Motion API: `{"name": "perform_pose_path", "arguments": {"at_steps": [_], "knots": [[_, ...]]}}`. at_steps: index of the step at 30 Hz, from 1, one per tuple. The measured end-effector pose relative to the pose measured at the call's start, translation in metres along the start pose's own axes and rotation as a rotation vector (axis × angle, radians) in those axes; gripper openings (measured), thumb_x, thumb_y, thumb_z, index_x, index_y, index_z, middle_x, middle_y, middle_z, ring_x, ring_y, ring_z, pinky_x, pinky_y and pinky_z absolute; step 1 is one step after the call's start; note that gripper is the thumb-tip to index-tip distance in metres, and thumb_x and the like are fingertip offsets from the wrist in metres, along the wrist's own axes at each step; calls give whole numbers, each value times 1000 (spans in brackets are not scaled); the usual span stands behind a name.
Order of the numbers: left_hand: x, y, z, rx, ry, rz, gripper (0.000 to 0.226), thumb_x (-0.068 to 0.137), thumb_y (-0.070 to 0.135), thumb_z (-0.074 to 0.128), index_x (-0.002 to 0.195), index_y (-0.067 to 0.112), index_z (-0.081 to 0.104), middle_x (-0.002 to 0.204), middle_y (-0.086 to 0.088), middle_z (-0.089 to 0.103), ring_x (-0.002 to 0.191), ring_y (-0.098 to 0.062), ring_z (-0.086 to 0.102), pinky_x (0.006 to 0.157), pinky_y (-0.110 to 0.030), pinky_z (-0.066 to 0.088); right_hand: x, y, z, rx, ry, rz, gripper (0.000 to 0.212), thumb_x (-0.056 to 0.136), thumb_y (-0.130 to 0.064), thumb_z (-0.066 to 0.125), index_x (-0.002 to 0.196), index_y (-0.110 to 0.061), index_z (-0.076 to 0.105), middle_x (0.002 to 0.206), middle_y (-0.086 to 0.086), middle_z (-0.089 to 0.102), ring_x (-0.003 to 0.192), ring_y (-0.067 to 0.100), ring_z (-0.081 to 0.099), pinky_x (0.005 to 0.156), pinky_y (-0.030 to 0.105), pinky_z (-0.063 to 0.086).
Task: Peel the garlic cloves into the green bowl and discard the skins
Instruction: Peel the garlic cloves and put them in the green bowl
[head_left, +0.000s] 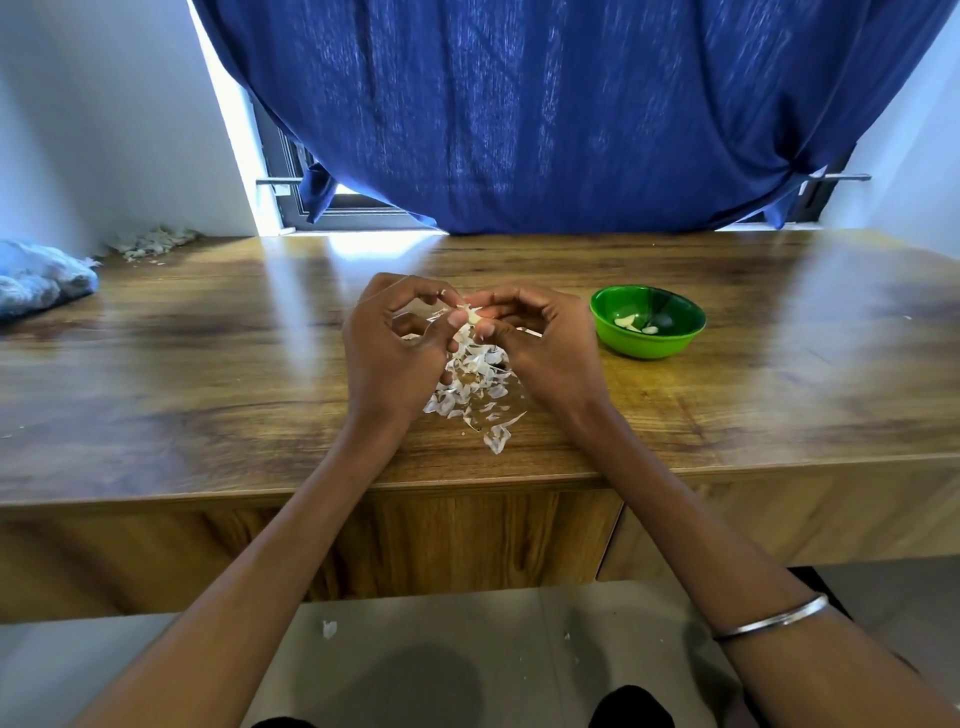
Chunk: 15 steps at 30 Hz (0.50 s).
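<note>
Over the middle of the wooden table (208, 364), my left hand (395, 348) and my right hand (540, 343) meet and together pinch a small pale garlic clove (474, 315) between thumbs and fingertips. Papery skin hangs from the clove. Below the hands lies a loose heap of white garlic skins (475, 389), spreading toward the table's front edge. The green bowl (648, 323) stands to the right of my right hand, a short gap away. It holds a few peeled cloves (631, 323).
A second pile of garlic skins (153, 242) lies at the table's back left corner by the wall. A blue cloth (41, 278) sits at the left edge. A blue curtain (545, 114) hangs behind the table. Skin scraps (329, 629) lie on the floor.
</note>
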<state>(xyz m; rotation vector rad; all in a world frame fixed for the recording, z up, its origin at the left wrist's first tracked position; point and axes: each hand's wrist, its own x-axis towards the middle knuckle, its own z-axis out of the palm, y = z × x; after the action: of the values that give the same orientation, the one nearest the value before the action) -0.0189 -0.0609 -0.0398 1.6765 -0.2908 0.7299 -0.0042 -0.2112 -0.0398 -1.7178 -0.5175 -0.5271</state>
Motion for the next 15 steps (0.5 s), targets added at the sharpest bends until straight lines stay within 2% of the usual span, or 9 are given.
{"name": "perform_pose_path", "arguments": {"at_steps": [2, 4, 7, 10, 13, 15], "knots": [[1, -1, 0, 24, 17, 37, 22, 83, 2, 80, 86, 23, 72, 102, -8, 61, 68, -22, 72, 44, -30, 53, -1, 0, 0, 5, -5, 7, 23, 83, 6, 75, 99, -10, 77, 90, -8, 75, 80, -1, 70, 70, 13, 54], [2, -1, 0, 38, 34, 65, 31, 82, 3, 79, 84, 32, 70, 100, -1, 60, 73, -25, 72, 48, -33, 54, -1, 0, 0, 10, -1, 6, 20, 83, 4, 76, 98, -9, 77, 90, -3, 76, 81, 6, 72, 70, 16, 56], [3, -1, 0, 53, 62, 103, 35, 82, 3, 79, 85, 36, 68, 99, 6, 56, 77, -27, 71, 52, -31, 54, -2, 0, 1, 10, -15, 2, 17, 86, 0, 76, 100, -8, 77, 87, 2, 77, 78, 15, 74, 72, 24, 60], [1, -1, 0, 61, 66, 94, 27, 84, 3, 79, 87, 28, 70, 98, 6, 55, 69, -22, 70, 48, -32, 54, -2, 1, 1, 7, -23, 6, 16, 87, -2, 75, 102, -8, 76, 85, 4, 76, 77, 17, 75, 71, 25, 61], [1, -2, 0, 42, 49, 44, 11, 86, 4, 77, 92, 12, 74, 101, -4, 56, 59, -14, 67, 41, -29, 51, -2, 2, 1, 2, -5, 15, 16, 87, -5, 77, 103, -8, 76, 87, 3, 76, 79, 15, 74, 71, 27, 62], [1, -3, 1, 35, 61, 17, 8, 87, 5, 77, 95, 8, 75, 104, -8, 58, 56, -13, 67, 39, -28, 49, -1, 2, 1, 13, 11, 19, 16, 87, -7, 77, 103, -9, 76, 88, 2, 76, 80, 14, 74, 72, 28, 62]]}}
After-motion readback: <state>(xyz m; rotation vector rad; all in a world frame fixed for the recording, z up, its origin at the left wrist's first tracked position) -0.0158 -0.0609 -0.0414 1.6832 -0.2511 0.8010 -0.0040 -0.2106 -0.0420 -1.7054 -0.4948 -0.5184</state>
